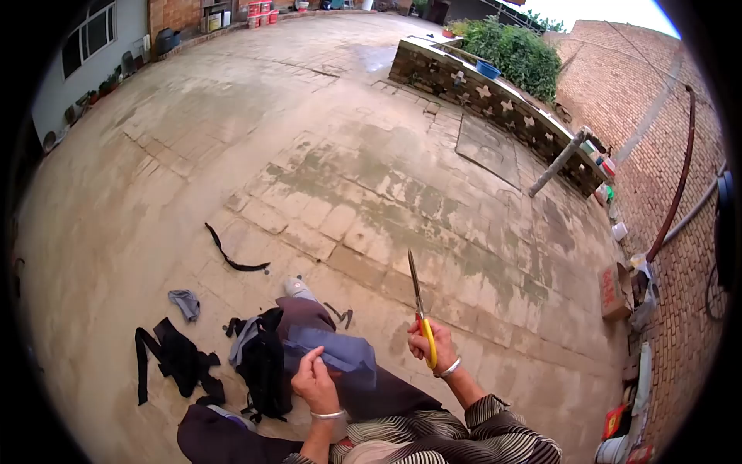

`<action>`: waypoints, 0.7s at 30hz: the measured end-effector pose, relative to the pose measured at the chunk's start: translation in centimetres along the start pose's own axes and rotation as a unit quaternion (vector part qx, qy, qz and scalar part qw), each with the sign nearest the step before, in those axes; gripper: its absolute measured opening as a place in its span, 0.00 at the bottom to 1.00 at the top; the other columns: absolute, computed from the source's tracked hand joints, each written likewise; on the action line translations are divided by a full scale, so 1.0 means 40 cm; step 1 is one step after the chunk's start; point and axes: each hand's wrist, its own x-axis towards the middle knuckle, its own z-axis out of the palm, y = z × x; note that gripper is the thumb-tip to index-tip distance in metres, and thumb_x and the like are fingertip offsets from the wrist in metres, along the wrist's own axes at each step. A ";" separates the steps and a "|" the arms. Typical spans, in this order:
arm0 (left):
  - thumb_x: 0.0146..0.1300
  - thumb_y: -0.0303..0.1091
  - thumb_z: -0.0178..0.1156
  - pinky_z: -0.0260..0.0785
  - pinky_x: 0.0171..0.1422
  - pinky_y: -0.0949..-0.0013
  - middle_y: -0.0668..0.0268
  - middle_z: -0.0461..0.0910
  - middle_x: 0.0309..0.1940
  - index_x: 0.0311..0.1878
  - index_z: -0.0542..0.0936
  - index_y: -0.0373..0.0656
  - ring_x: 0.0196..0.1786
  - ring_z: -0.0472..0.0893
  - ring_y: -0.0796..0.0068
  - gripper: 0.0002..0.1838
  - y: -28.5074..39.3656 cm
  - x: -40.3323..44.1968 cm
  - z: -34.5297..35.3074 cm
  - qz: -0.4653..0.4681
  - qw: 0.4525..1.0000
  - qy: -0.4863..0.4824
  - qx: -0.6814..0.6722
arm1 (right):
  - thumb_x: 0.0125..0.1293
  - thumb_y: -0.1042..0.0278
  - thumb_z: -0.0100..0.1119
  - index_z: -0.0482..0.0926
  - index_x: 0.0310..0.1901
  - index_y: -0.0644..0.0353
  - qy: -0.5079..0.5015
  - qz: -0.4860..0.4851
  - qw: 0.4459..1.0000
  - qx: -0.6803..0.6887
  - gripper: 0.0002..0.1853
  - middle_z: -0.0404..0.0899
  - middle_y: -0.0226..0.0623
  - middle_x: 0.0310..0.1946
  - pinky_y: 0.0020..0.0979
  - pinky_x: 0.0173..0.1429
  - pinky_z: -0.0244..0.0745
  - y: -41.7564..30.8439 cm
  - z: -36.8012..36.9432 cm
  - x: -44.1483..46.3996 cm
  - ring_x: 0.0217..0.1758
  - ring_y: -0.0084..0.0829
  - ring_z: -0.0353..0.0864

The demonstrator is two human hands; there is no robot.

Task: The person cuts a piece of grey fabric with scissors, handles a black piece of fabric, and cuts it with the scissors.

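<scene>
- Loose top (495,441), dark with cream stripes, some wavy; striped sleeve (487,406) at right
- Plain silver-coloured bangle (328,415) by the left hand (315,385)
- Matching bangle (450,367) by the right hand (434,346)
- Dark maroon-brown trousers (386,396)
- Light grey shoe (300,288), frame's lower centre

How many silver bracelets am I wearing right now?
2. One silver bracelet is on the left hand's wrist, beside the blue-grey cloth; the other bracelet is on the right hand's wrist, below the yellow-handled scissors. Striped sleeves could hide more.
</scene>
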 end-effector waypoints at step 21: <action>0.55 0.11 0.60 0.70 0.45 0.80 0.63 0.70 0.50 0.66 0.63 0.31 0.39 0.76 0.83 0.33 0.037 -0.036 -0.051 -0.131 0.961 -0.110 -0.216 | 0.57 0.80 0.60 0.81 0.42 0.69 -0.106 0.040 0.978 -0.173 0.11 0.74 0.27 0.21 0.20 0.26 0.67 -0.109 0.067 -0.168 0.18 0.16 0.71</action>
